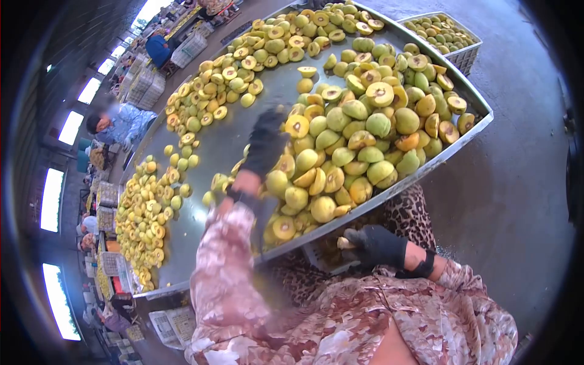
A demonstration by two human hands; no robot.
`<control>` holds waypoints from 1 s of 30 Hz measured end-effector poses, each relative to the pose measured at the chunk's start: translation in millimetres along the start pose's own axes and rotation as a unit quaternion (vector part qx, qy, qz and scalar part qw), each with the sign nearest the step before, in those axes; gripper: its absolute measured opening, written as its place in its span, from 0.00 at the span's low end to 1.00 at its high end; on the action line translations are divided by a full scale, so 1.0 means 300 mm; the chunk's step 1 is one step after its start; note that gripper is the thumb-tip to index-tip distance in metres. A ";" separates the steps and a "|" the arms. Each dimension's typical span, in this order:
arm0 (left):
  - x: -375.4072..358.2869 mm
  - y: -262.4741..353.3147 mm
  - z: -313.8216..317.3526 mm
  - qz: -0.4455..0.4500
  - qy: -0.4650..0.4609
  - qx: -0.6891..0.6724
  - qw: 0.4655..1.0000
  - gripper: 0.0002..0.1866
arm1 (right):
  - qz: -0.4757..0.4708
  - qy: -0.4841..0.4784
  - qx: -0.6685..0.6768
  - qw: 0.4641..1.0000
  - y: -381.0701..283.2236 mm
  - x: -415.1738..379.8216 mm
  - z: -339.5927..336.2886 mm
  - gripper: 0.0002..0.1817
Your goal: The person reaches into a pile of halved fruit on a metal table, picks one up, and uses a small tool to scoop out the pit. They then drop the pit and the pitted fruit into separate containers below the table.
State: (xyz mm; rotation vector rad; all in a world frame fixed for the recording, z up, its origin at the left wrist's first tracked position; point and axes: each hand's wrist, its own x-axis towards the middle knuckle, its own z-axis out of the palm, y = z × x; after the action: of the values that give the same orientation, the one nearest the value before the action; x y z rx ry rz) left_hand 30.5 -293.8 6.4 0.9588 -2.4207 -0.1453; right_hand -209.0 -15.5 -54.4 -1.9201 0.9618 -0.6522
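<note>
Big grey sheet-metal sorting table [243,131] with a raised rim fills most of the view, tilted in frame. On it sits a dense heap of halved yellow-green stone fruit [359,143], some cut-face up with brown pit hollows, some skin up. A second band of halves [237,73] runs along the far edge, and a thinner scatter [143,213] lies toward the lower left end. A white wire-mesh crate of the same fruit [447,36] stands just beyond the table's far right corner.

Wearer: pink-and-cream patterned sleeves, leopard-print cloth at the lap.

Left hand [266,143], in a black glove, is motion-blurred, reaching over the near edge of the heap, fingers down on or just above the fruit. Can't tell whether it has gripped one; looks loosely spread rather than clenched.

Right hand [372,246], also in a black glove, sits below the table rim at the lap, fingers curled narrow around a small pale object [345,243]. Only its tip shows: could be a tool handle or a fruit piece, can't tell.

Other people in blue work at the far side of the hall [118,121].

Judgement on doing the pick well: take one half from the heap's near edge rather than the middle, so neighbours don't roll toward the rim. Grip by the skin side and keep the cut face off the glove. Keep the right hand's item pointed clear of the left wrist as the two come together.
</note>
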 end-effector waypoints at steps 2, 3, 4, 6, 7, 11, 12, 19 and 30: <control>0.091 -0.108 0.184 0.083 -0.098 0.128 0.983 0.25 | -0.002 0.028 -0.045 0.999 -0.009 -0.038 -0.019 0.14; 0.108 -0.114 0.197 0.056 -0.119 0.161 0.978 0.24 | 0.013 0.044 -0.061 0.997 -0.016 -0.055 -0.020 0.14; 0.110 -0.107 0.214 0.027 -0.142 0.196 0.970 0.24 | 0.027 0.060 -0.074 0.995 -0.020 -0.074 -0.023 0.13; 0.075 -0.079 0.122 -0.088 -0.160 0.146 0.972 0.24 | 0.043 0.092 0.007 0.995 -0.030 -0.099 -0.033 0.12; 0.038 -0.094 0.077 -0.164 -0.199 0.020 0.966 0.23 | 0.070 0.098 0.080 0.989 -0.044 -0.097 -0.044 0.12; -0.095 0.066 -0.054 -0.254 0.050 -0.376 0.890 0.16 | -0.010 0.197 0.233 0.952 -0.082 -0.033 -0.048 0.10; -0.135 0.202 -0.100 -0.247 0.064 -0.446 0.858 0.16 | -0.042 0.219 0.247 0.943 -0.089 -0.014 -0.023 0.10; -0.359 0.785 -0.122 -0.279 0.163 -0.680 0.658 0.23 | -0.107 0.275 0.224 0.929 -0.200 0.094 0.025 0.12; -0.387 0.885 -0.091 -0.214 0.244 -0.538 0.778 0.21 | -0.082 0.257 0.264 0.926 -0.252 0.040 0.046 0.13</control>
State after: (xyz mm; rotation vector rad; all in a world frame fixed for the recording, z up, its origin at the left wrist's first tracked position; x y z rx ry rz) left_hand -46.1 -17.1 54.5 0.7840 -1.2219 -1.1409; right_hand -164.1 5.7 5.5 -1.3734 0.8194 -1.4079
